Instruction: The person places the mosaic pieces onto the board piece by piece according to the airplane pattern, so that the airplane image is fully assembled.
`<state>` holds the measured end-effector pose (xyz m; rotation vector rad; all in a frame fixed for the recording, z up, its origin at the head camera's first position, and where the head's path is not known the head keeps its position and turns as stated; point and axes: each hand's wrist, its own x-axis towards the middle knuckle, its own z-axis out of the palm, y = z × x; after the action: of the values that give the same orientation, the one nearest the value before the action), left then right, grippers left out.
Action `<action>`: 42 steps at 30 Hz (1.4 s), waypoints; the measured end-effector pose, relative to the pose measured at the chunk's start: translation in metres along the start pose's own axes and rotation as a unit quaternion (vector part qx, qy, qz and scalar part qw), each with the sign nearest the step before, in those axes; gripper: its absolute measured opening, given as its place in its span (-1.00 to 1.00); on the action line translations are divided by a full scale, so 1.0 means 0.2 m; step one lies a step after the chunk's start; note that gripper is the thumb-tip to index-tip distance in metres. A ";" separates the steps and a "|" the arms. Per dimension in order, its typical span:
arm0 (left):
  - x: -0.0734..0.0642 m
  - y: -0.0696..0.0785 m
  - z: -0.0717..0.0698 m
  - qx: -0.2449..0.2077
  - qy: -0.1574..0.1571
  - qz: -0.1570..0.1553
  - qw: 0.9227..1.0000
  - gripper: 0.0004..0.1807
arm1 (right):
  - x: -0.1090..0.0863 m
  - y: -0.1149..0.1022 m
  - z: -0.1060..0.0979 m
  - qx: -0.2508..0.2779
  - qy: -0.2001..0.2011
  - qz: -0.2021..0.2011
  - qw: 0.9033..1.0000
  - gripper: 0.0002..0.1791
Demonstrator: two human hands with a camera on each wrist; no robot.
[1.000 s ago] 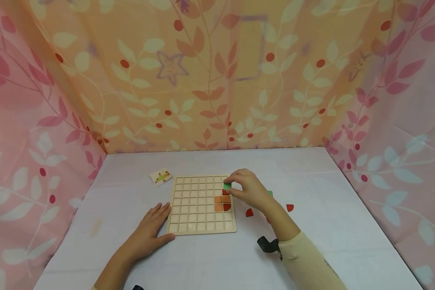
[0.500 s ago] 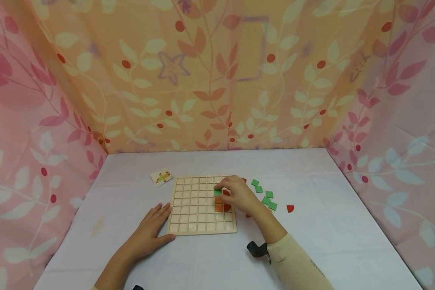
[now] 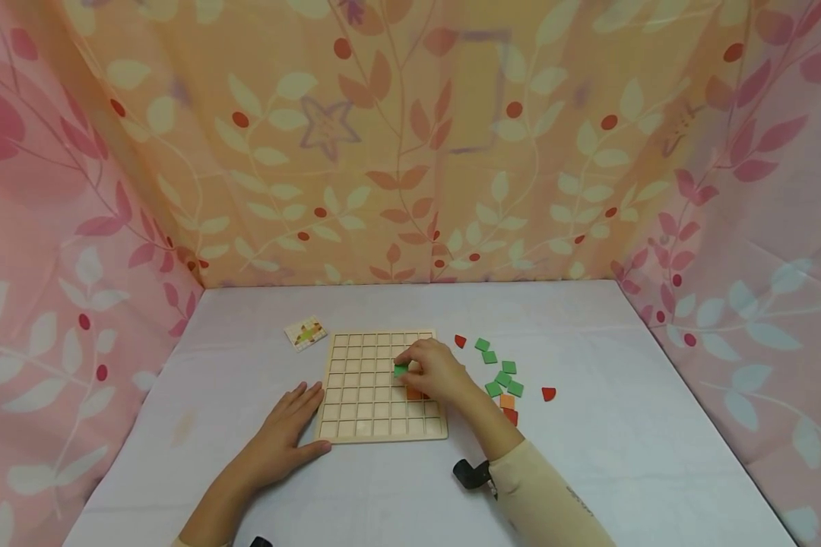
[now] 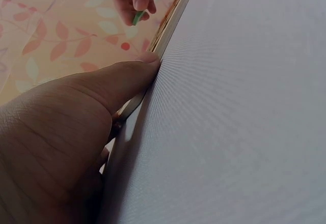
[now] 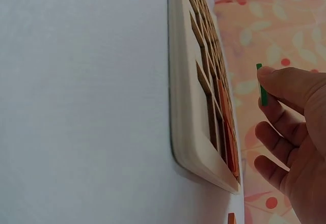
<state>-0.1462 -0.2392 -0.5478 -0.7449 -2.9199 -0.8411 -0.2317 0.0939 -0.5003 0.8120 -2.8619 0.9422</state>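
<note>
A wooden grid board (image 3: 362, 391) lies on the white table. My left hand (image 3: 283, 437) rests beside its left edge, fingers extended; the left wrist view has the thumb (image 4: 125, 79) against the board's side. Between thumb and fingertips my right hand (image 3: 438, 372) pinches a green square tile (image 3: 400, 371). The right wrist view gives this tile (image 5: 263, 89) edge-on, held above the board. An orange tile (image 3: 413, 393) sits in a cell just below the right hand, which hides other pieces in the right-hand cells.
Right of the board lie several loose green tiles (image 3: 502, 377), an orange tile (image 3: 507, 401) and red rounded pieces (image 3: 549, 393). A small pattern card (image 3: 305, 333) lies off the board's upper left corner. Patterned curtains (image 3: 410, 152) enclose the table's back and sides.
My right hand has carried the green tile from the board's upper right corner leftward and slightly nearer. Loose pieces on the right have come into view. The left hand stays put.
</note>
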 end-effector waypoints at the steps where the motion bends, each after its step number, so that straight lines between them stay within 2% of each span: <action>1: 0.00 0.00 0.00 0.000 0.001 0.001 1.000 0.05 | 0.00 0.00 0.01 -0.003 0.000 0.000 1.000 -0.71; 9: -0.03 -0.01 0.01 0.004 0.004 0.003 1.000 0.05 | 0.00 -0.01 0.08 -0.036 -0.017 0.021 0.999 -0.71; 15: -0.01 0.00 0.00 0.005 0.006 0.002 1.000 0.04 | 0.01 -0.01 0.09 -0.046 -0.014 0.032 0.998 -0.74; 23: 0.00 0.00 0.00 0.000 -0.006 -0.004 1.000 0.06 | 0.02 0.00 0.10 -0.089 -0.020 0.022 0.996 -0.75; 28: 0.00 -0.01 0.00 0.006 -0.007 -0.002 1.000 0.05 | 0.02 0.00 0.09 -0.091 -0.016 0.014 0.996 -0.75; 34: 0.00 -0.01 0.01 0.010 0.009 0.014 1.000 0.04 | 0.03 0.00 0.09 -0.088 -0.015 -0.001 0.996 -0.75; 42: 0.00 -0.01 0.01 0.002 0.002 0.006 1.000 0.05 | 0.04 0.01 0.09 -0.104 -0.038 -0.001 0.994 -0.74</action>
<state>-0.1476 -0.2389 -0.5512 -0.7595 -2.9095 -0.8335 -0.2360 0.0811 -0.5143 0.8467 -2.9567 0.6105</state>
